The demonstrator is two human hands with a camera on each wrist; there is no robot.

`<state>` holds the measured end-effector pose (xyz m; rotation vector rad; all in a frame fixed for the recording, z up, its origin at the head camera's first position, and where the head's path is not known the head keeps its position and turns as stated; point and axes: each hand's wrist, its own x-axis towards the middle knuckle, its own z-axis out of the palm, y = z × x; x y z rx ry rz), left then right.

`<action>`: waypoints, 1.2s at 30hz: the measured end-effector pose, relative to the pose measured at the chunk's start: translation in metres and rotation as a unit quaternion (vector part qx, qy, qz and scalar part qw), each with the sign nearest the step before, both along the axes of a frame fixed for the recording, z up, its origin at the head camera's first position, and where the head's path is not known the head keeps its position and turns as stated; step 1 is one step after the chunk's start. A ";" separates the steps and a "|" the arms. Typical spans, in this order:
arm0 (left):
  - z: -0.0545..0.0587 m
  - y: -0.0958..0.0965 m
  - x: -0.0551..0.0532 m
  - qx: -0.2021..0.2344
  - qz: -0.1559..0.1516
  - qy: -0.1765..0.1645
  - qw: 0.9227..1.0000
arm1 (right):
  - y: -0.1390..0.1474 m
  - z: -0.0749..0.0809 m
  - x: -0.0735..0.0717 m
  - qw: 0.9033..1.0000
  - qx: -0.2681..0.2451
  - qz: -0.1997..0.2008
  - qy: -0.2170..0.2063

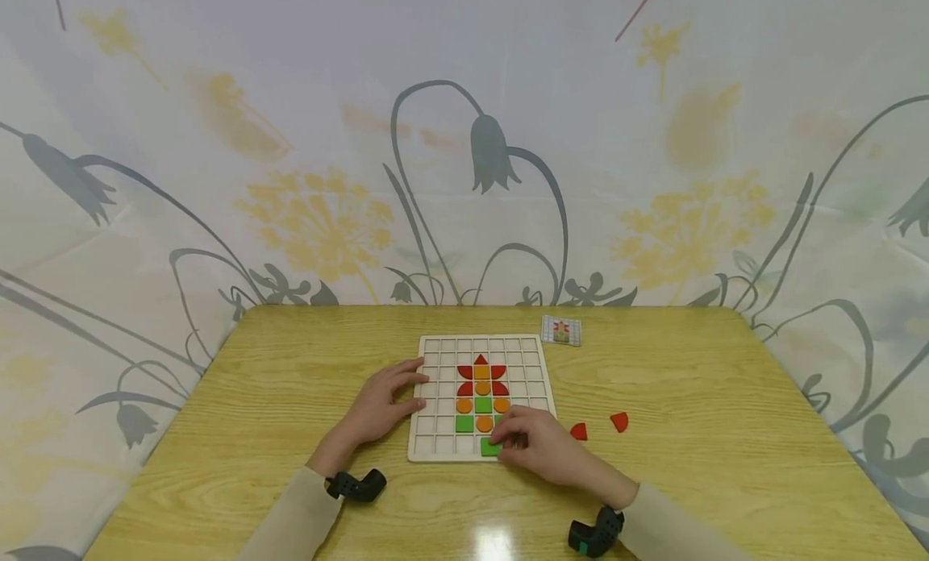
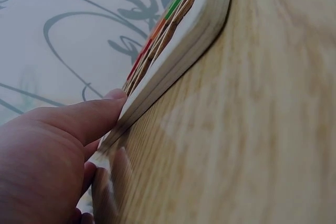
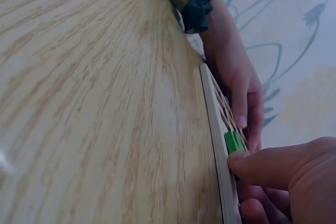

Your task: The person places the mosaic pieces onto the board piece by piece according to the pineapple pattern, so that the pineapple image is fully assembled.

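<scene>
A white grid board (image 1: 443, 458) lies on the table with red, orange and green pieces set in its middle columns. My right hand (image 1: 540, 444) pinches a green square tile (image 1: 489, 447) at the bottom row; in the right wrist view the green tile (image 3: 233, 142) sits slightly tilted above the board's rim, under the thumb. My left hand (image 1: 381, 401) rests on the board's left edge with fingers extended. In the left wrist view its thumb touches the rim (image 2: 173, 72). The right hand partly covers another green piece above.
Two red quarter-round pieces lie on the table to the right, one (image 1: 579, 432) beside the right hand and one (image 1: 619, 421) farther out. A small pattern card (image 1: 562, 331) lies past the board's upper right corner. A patterned curtain (image 1: 464, 222) hangs behind the table.
</scene>
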<state>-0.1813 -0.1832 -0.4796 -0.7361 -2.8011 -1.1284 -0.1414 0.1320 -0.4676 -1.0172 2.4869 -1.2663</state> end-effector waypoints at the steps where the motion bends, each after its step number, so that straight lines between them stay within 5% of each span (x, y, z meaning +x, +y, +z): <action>1: 0.001 0.000 0.000 0.001 -0.001 0.001 1.000 | -0.001 0.000 0.000 1.000 0.004 -0.002 -0.001; 14: 0.000 0.000 0.000 -0.002 -0.007 0.005 1.000 | -0.008 0.008 0.002 0.999 0.041 -0.027 -0.013; 36: 0.000 0.001 -0.001 -0.004 -0.002 0.014 1.000 | -0.007 0.010 0.000 0.999 0.034 -0.030 -0.009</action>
